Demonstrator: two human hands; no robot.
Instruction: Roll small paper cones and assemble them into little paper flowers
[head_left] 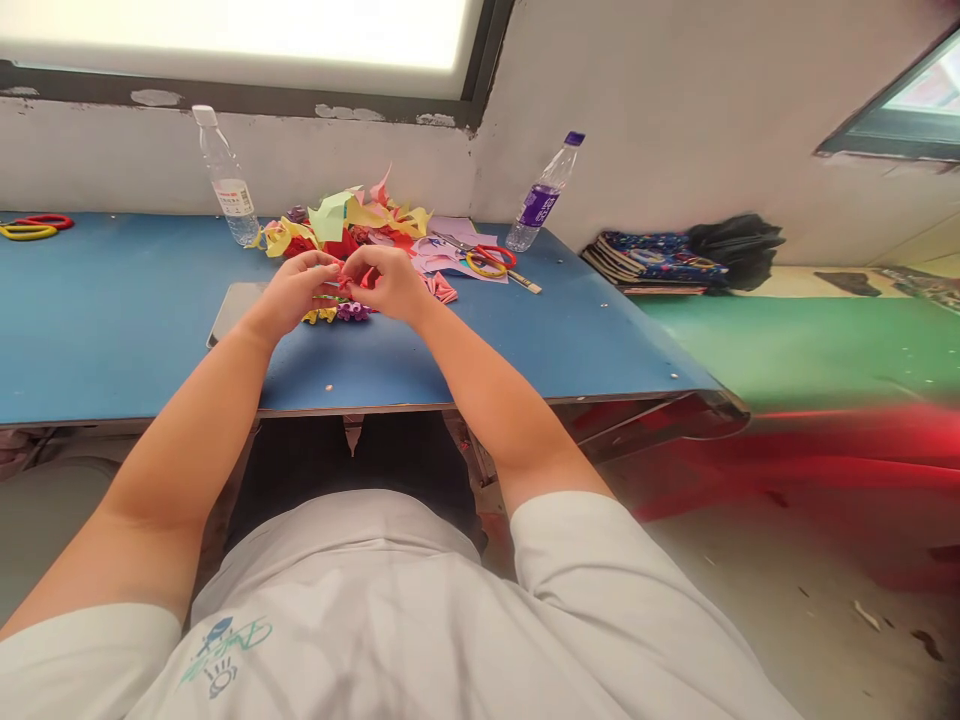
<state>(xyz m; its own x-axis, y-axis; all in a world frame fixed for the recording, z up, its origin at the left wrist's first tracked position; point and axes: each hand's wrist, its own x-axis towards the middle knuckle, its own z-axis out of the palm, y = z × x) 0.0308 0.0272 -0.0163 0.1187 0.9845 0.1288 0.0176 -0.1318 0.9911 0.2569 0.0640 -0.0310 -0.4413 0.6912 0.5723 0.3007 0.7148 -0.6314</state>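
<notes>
My left hand (296, 288) and my right hand (386, 283) meet above the blue table, fingers closed on a small piece of red folded paper (343, 281) between them. Fingers cover most of that piece. Just below them lie yellow curled paper (321, 315) and purple curled paper (352, 311). A pink folded paper piece (441, 288) rests right of my right hand. Behind both hands is a heap of coloured paper pieces (330, 217) in green, yellow, red and pink. A phone-like flat grey thing (236, 308) lies partly under my left forearm.
Red-and-yellow scissors (491, 262) lie on a pale purple paper sheet (450, 262), beside a small cutter-like stick (523, 284). Two plastic bottles, one white-capped (230, 190) and one purple-capped (541, 200), stand at the back. More scissors (37, 226) lie far left. Folded cloth (660, 262) sits beyond the table's right edge.
</notes>
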